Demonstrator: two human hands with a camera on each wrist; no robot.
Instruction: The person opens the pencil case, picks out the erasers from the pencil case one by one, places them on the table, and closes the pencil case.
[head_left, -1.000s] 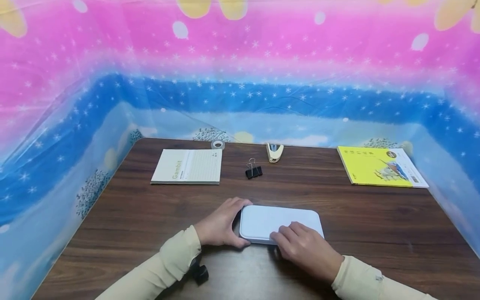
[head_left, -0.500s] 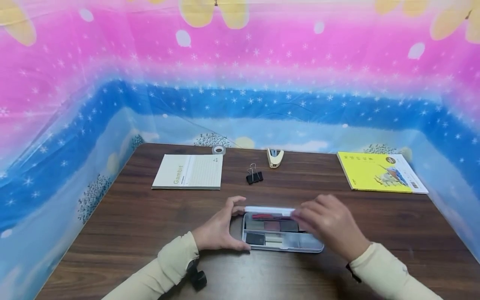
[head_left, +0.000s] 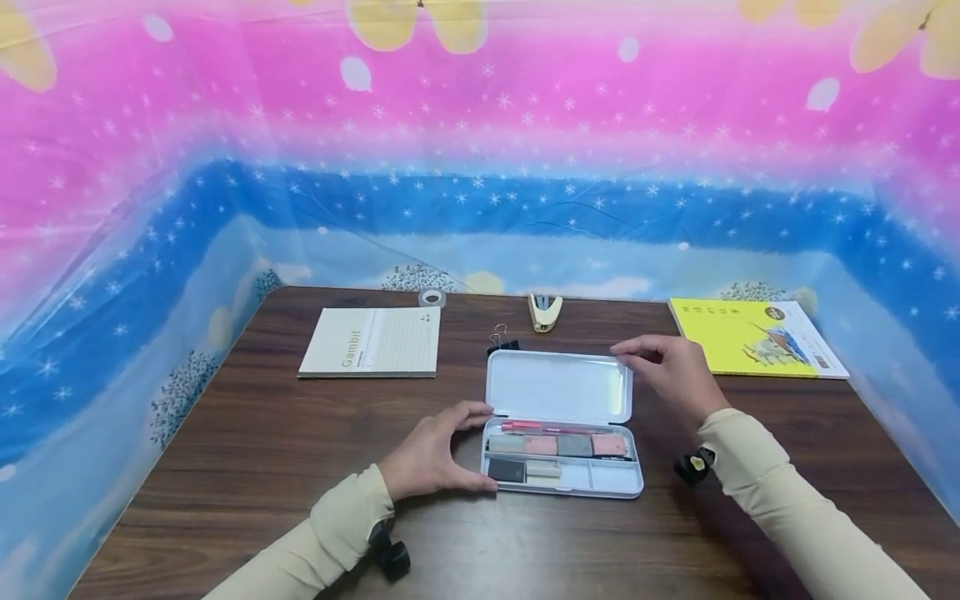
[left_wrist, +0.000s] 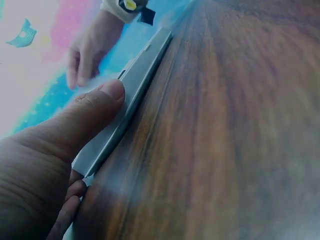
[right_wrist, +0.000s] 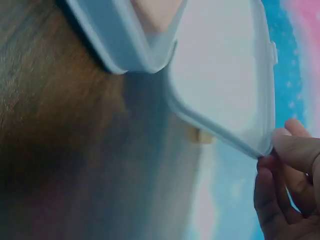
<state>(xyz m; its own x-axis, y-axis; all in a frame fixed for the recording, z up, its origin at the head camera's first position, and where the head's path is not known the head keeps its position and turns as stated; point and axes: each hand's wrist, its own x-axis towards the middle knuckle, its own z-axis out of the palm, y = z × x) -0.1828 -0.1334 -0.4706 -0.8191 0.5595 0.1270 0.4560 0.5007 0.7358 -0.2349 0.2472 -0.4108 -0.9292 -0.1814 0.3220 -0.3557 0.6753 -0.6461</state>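
A white pencil case (head_left: 617, 481) lies on the table with its lid (head_left: 558, 385) raised on the far side. Inside the divided tray are a red pen (head_left: 521, 426), several grey and pink blocks, a black block (head_left: 507, 471) and a pale block (head_left: 543, 472). My left hand (head_left: 429, 454) holds the case's left end, thumb at the near side and fingers at the far side. Between thumb and fingers, my right hand (head_left: 671, 375) pinches the lid's upper right corner, as the right wrist view also shows.
Behind the lid a black binder clip (head_left: 504, 344) is partly hidden. Farther back stand a cream stapler (head_left: 544, 313) and a tape roll (head_left: 432, 298). A notebook (head_left: 371, 342) lies at left, a yellow book (head_left: 750, 337) at right. Patterned cloth (head_left: 480, 200) surrounds the table.
The case was closed a second ago. My right hand has swung its lid up and back, away from me, uncovering the contents. My left hand has stayed at the left end.
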